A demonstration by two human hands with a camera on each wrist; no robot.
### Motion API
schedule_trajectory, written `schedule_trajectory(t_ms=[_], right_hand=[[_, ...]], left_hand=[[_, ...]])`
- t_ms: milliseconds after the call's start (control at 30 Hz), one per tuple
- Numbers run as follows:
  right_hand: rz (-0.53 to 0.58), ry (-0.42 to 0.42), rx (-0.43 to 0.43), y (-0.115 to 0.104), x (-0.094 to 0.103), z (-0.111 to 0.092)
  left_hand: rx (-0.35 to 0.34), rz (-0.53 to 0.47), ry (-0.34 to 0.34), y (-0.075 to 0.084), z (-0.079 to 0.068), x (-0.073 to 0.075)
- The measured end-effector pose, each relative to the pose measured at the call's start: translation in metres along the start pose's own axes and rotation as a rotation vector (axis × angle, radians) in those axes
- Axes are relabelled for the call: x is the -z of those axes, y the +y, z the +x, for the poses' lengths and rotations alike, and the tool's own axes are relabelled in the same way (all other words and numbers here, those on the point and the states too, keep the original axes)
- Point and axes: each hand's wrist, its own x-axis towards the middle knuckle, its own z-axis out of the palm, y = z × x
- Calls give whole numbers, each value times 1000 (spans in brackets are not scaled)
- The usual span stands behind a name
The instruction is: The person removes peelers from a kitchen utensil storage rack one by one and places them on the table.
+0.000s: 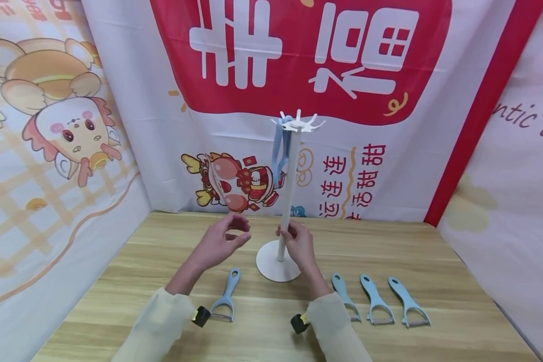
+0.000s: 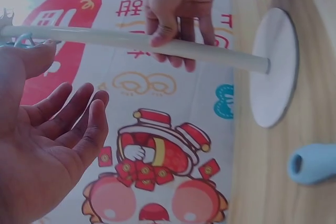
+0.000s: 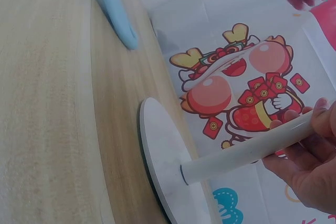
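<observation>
A white stand with a round base, an upright pole and a ring of hooks stands on the table. My right hand grips the pole low down, thumb and fingers around it in the right wrist view. Left of the pole, my left hand hovers above the table with bent, relaxed fingers and nothing in them. Light blue peelers hang from the hooks on the left side; how many is hard to tell. Below my left hand lies a blue peeler, blade end toward me.
Right of my right forearm, three blue-green peelers lie in a row: a near one, a middle one and an outer one. Printed cloth hangs behind the wooden table and along both sides.
</observation>
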Motion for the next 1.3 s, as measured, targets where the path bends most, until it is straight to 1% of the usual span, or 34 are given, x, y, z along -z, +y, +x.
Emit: schedule_trajectory(t_ms=[133,333,533,633,767,900,1000,1167,1300], right_hand=[[2,-9,-9,-1,-1,0],[-2,-3,-4,-2,-1,0],[-5,-5,-7,-3,-1,0],[-8,-4,-8,-5,-1,0],[-2,7,-11,-7,-1,1],[6,2,-25,-7,0,2],[13,-3,-44,-6,0,2],[12,1,-48,-4,-1,1],[6,2,-35,-4,-1,1]], left_hand=[[-21,-14,12,10,8,-1],[-128,-24,21,26,22,-4],[-201,-24,54,46,37,-5],[-222,-45,76,57,43,-3],[-230,-74,103,69,51,0],[-254,-135,127,76,60,2],[-287,-192,140,81,68,4],[-311,-240,141,91,79,9],[-292,-245,132,101,85,11]])
